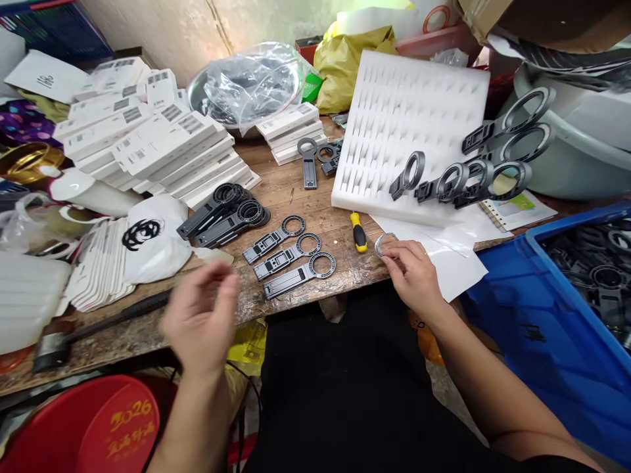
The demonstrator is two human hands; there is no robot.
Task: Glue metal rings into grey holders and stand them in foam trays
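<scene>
My right hand (413, 272) rests at the near edge of the wooden bench (296, 197), its fingertips on a small silver ring (384, 244). My left hand (201, 320) hovers blurred above the bench edge with fingers apart, holding nothing. Between the hands lie three flat grey ring-headed brackets (290, 256) in a row. A yellow-handled screwdriver (358, 232) lies just left of the silver ring. A pile of black brackets (224, 213) sits behind the row.
A white foam tray (394, 105) leans at the back right with several black ring brackets (473, 167) on it. A blue crate (557, 315) of parts stands right. White boxes (142, 141) are stacked at left; a hammer (89, 332) lies near the front left edge.
</scene>
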